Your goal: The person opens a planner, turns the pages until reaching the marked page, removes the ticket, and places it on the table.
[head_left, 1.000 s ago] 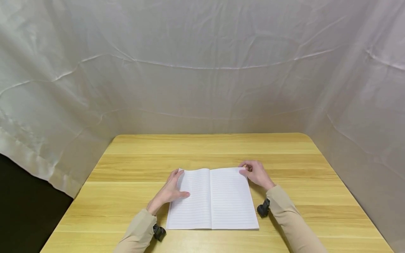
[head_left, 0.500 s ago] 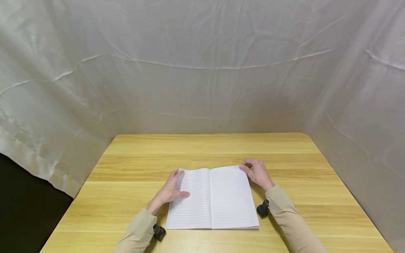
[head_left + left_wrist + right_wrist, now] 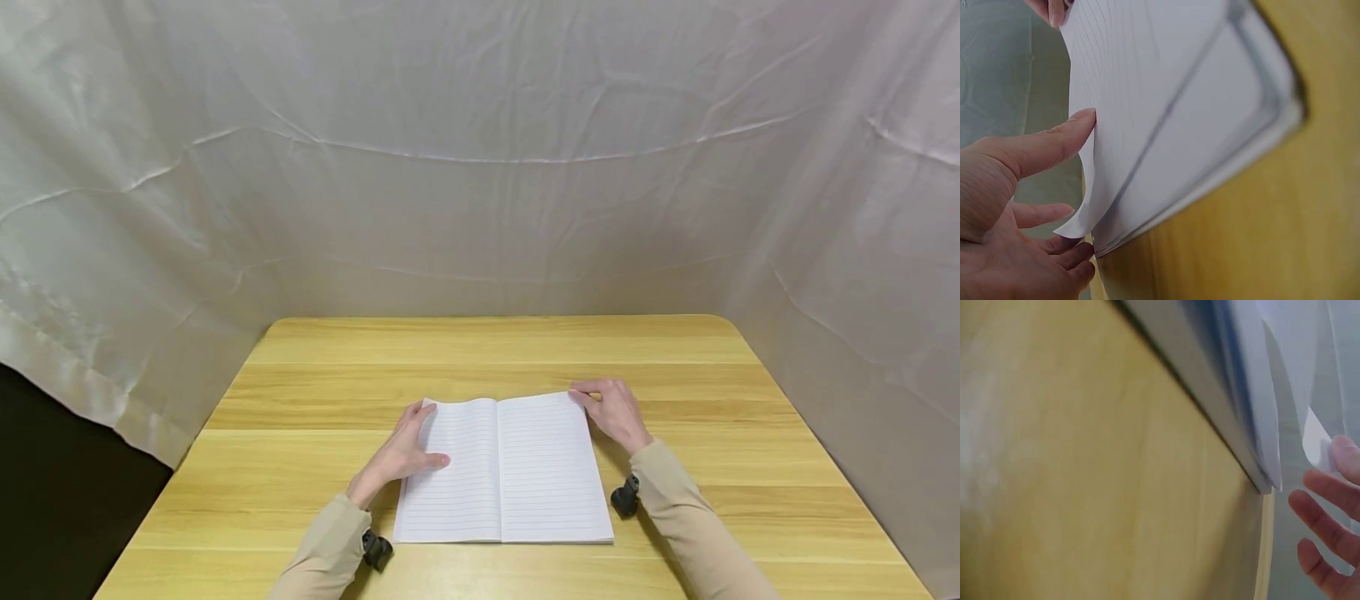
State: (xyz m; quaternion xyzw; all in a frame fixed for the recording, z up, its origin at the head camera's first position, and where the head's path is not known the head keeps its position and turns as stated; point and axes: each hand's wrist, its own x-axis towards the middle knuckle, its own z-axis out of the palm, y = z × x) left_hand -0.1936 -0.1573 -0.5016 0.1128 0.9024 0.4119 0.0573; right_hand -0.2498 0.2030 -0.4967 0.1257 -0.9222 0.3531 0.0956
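Note:
An open notebook point(image 3: 557, 475) with lined white pages lies on the wooden table. At its left side, my left hand point(image 3: 401, 454) holds the edge, thumb on top of the left page. In the left wrist view, the left hand's point(image 3: 1016, 219) index finger is at the curled page corner, with the other fingers bent at the outer edge beneath. My right hand point(image 3: 613, 414) pinches the top right corner of a right-hand page. The right wrist view shows that page corner point(image 3: 1317, 440) between the right hand's point(image 3: 1335, 512) thumb and index finger, lifted off the pages below.
Bare wooden table point(image 3: 495, 350) surrounds the notebook. Pale grey curtains point(image 3: 487, 208) hang behind the table and along both sides. A small black camera point(image 3: 377, 550) is on the left wrist, another black camera point(image 3: 625, 497) on the right.
My right thumb and fingers have closed on the right page's top corner, and that corner has risen slightly. The left hand has stayed in place.

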